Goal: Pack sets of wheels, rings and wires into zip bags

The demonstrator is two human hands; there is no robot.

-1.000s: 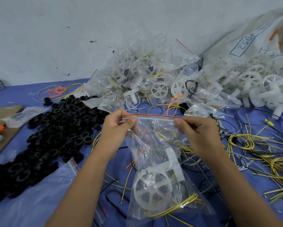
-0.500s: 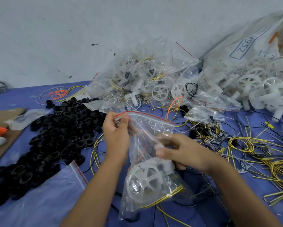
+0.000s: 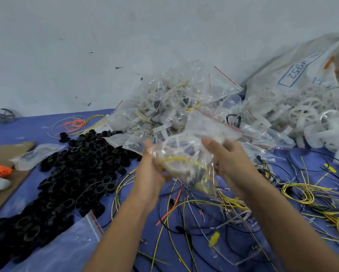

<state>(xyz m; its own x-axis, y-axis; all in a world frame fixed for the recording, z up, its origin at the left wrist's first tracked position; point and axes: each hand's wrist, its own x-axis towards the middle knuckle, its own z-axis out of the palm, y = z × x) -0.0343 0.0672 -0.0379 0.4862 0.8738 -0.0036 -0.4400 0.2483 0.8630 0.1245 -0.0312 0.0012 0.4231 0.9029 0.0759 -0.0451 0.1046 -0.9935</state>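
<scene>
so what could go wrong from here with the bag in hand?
1. The filled zip bag is cradled between the left hand and right hand with fingers mostly straight, not gripped; it could slip onto the loose wires.
2. Motion blur hides whether its red seal strip is fully closed; contents might spill.
3. Tossed toward the heap of packed bags, it may slide off it.
</scene>
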